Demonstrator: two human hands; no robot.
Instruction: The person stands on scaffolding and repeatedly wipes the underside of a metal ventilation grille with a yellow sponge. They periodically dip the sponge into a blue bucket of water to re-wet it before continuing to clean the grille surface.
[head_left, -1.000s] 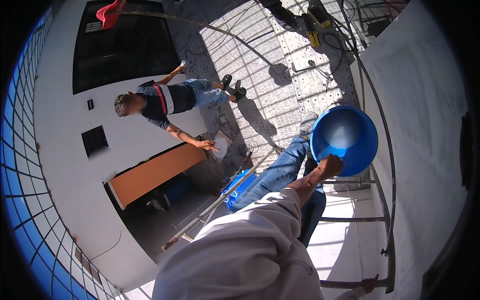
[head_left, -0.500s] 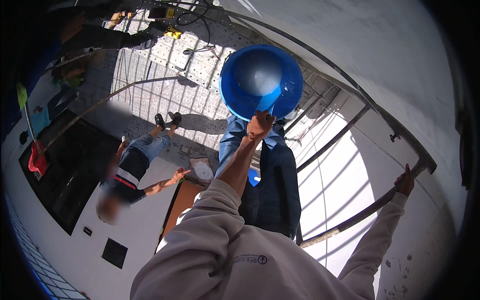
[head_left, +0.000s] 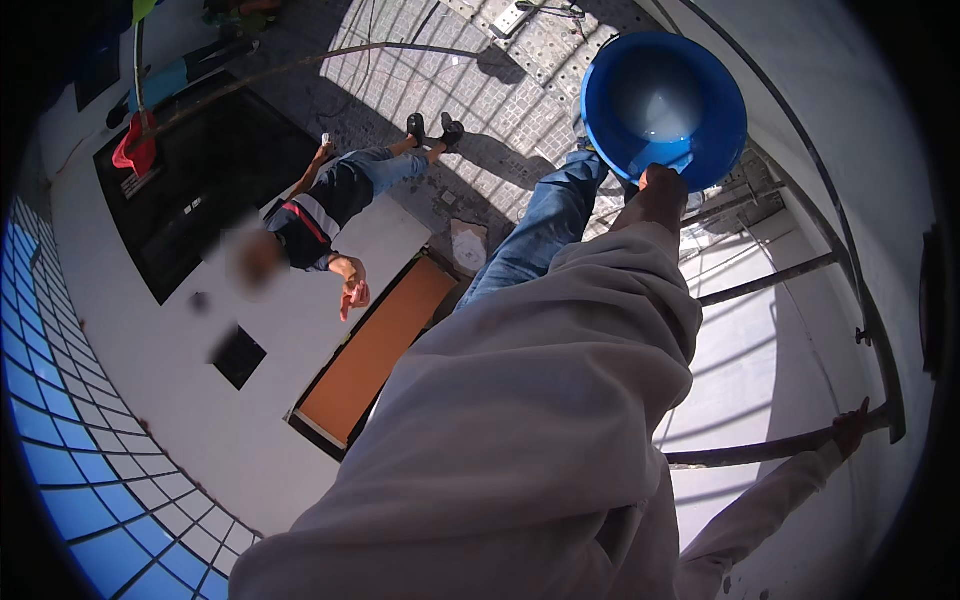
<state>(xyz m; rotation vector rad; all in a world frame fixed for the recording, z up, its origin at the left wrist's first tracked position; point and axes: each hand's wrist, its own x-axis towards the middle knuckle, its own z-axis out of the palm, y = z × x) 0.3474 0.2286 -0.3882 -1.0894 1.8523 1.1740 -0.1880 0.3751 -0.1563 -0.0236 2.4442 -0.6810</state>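
A round blue bucket (head_left: 722, 150) with whitish-grey liquid inside stands out at upper right of centre, in front of my jeans-clad legs. My left hand (head_left: 660, 187) is closed at its near rim, and the fingers are partly hidden by the bucket wall. A lighter blue patch shows on the inside beside that hand; whether it is sunlight or a separate piece I cannot tell. Far to the right, my right hand (head_left: 850, 430) is wrapped round a dark metal scaffold tube (head_left: 760, 452), close to where it joins the curved upright.
Scaffold rungs (head_left: 768, 283) run beside the white wall at right. Below left stands another person (head_left: 320, 215) with one arm raised. A red dustpan-like object (head_left: 136, 148), an orange-brown panel (head_left: 375, 355), a dark window (head_left: 190, 185) and sunlit paving (head_left: 400, 90) are also there.
The view has swung left, so bucket, hands and the other person sit farther right and mostly higher, my right hand lower. Both my hands keep their holds. The other person's raised arm has bent.
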